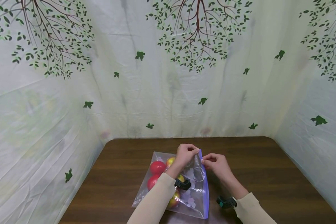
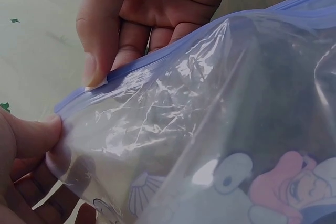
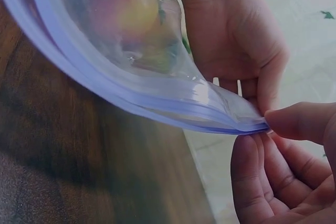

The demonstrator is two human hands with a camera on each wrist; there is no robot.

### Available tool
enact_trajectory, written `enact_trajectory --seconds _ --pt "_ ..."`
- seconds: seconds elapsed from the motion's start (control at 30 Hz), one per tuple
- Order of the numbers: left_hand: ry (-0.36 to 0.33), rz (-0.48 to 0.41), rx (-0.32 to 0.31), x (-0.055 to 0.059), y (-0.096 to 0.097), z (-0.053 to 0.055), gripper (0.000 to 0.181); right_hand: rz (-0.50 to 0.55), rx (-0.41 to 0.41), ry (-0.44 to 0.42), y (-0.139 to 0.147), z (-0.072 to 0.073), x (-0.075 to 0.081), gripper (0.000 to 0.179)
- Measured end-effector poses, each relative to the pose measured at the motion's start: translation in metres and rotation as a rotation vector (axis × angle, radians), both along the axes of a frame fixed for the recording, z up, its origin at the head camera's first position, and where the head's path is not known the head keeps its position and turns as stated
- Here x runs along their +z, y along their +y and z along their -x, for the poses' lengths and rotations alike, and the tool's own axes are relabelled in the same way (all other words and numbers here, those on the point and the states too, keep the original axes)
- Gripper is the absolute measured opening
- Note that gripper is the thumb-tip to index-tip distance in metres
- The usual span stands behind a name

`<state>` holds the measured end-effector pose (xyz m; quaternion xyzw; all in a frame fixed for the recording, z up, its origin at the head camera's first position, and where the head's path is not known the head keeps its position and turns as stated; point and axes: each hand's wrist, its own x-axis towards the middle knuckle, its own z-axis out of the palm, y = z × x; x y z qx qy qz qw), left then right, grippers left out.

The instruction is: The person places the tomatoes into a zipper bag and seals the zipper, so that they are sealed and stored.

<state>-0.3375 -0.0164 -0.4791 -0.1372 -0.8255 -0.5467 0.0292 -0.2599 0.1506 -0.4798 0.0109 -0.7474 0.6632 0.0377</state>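
A clear zip bag [image 1: 196, 203] with a purple zip strip [image 1: 205, 194] lies on the table, its strip to the right. Inside are red round fruits [image 1: 157, 167] and yellow-red ones [image 1: 173, 200], toward its left part. My left hand [image 1: 185, 154] pinches the far corner of the bag by the strip's end. Just nearer along the strip, my right hand [image 1: 218, 165] pinches the zip between thumb and fingers. In the left wrist view, its thumb presses a small white piece [image 2: 98, 84] on the strip. The strip's two edges [image 3: 121, 100] stand apart in the right wrist view.
A dark brown wooden table [image 1: 123, 174] carries the bag. White cloth [image 1: 168, 93] printed with trees and green leaves hangs behind and at both sides. Cartoon figures [image 2: 283, 187] are printed on the bag. Each wrist wears a black band [image 1: 226, 202].
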Motion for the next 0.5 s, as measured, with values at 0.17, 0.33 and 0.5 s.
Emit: enact_trajectory --seconds 0.17,0.33,0.5 --pt "0.018 -0.005 0.001 0.000 0.000 0.000 0.010 -0.016 0.009 -0.021 -0.003 -0.009 0.010 0.016" --pt "0.015 -0.011 0.003 0.001 0.000 0.000 0.009 -0.019 -0.001 -0.020 0.001 -0.002 -0.005 0.018" --pt "0.025 -0.015 0.004 0.000 0.000 0.001 0.009 -0.027 -0.012 -0.007 0.004 0.003 -0.017 0.019"
